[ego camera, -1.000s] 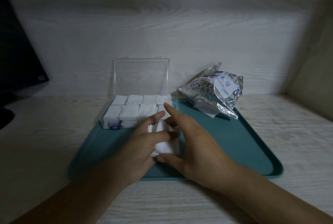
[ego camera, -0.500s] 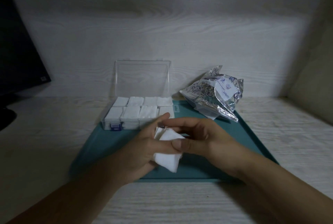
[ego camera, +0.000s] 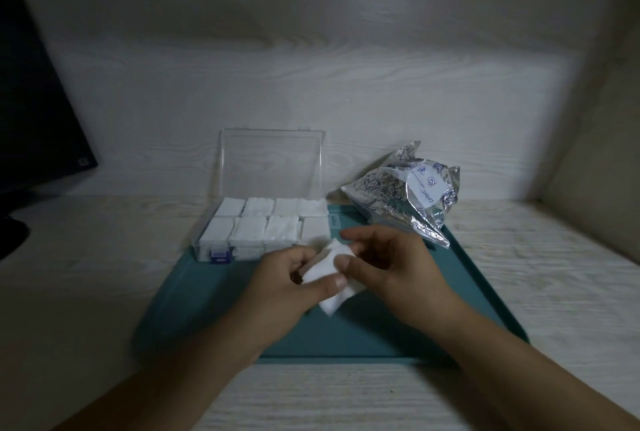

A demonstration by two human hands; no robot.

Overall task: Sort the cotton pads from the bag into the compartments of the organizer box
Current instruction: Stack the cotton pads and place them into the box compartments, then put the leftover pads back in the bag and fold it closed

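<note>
Over the teal tray [ego camera: 450,309], my left hand [ego camera: 287,288] grips a small stack of white cotton pads [ego camera: 329,269], thumb on top. My right hand [ego camera: 391,260] pinches the stack's right edge with thumb and fingertips. The clear organizer box [ego camera: 207,248] stands at the tray's back left with its lid [ego camera: 272,162] upright; all its compartments hold white pads. The crumpled silver bag [ego camera: 405,198] lies at the tray's back right.
A dark monitor [ego camera: 31,111] stands at the far left on the pale wooden surface [ego camera: 86,257]. A wall closes the back, and a side panel [ego camera: 595,170] rises at the right.
Both hands have lifted the pad stack slightly and brought it toward the box. My right hand went from lying over the stack to pinching its edge.
</note>
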